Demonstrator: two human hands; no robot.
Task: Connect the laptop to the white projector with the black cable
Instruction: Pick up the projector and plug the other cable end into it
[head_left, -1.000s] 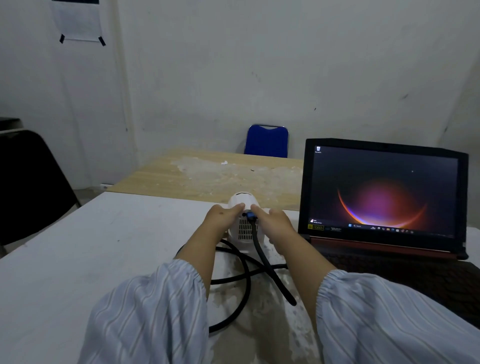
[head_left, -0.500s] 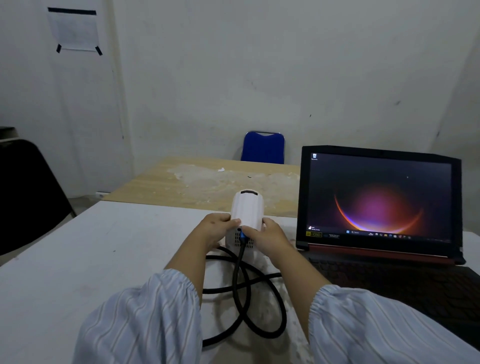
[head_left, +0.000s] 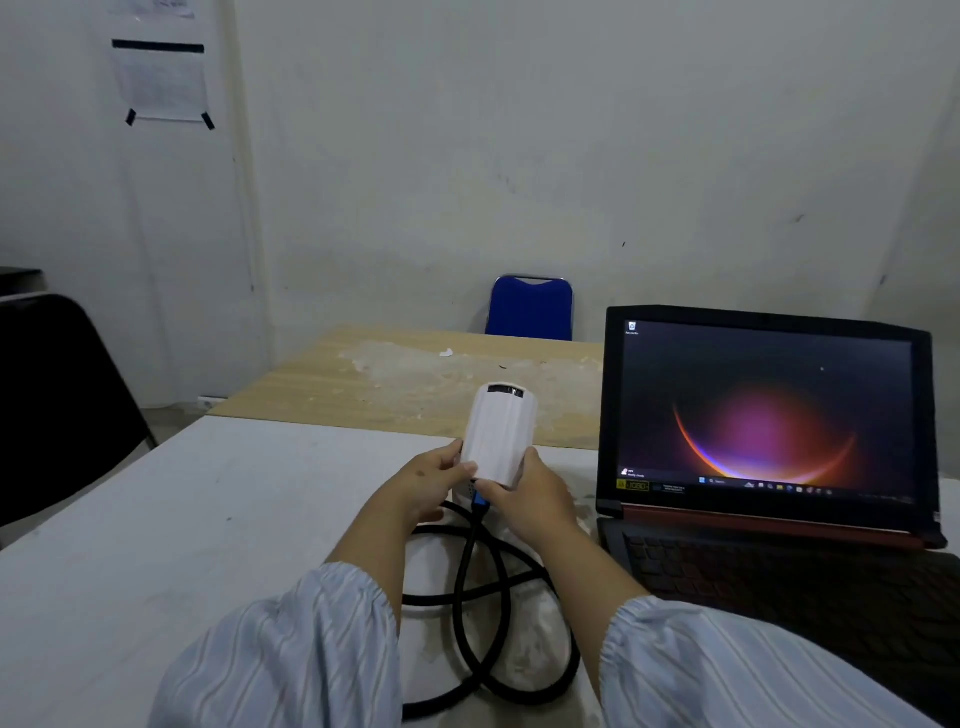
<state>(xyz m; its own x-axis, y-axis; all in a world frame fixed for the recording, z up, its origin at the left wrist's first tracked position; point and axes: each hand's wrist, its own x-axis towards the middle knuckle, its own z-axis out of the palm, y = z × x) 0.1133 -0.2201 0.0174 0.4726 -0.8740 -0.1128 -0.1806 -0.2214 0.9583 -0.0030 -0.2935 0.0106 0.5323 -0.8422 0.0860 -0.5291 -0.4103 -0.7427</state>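
White worktop (head_left: 156, 519), mid-edge: your left hand (head_left: 431, 480) and right hand (head_left: 530, 499) clasp projector (head_left: 498, 436); cable (head_left: 467, 571) plugged in, laptop (head_left: 763, 415) right.

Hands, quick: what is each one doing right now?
Left hand: closed on the white projector.
Right hand: closed on the projector too, by the black cable plug.

One laptop (head_left: 769, 431), one white projector (head_left: 498, 434), one black cable (head_left: 483, 613), two chairs (head_left: 530, 307), two tables (head_left: 130, 545), two hands (head_left: 431, 480).
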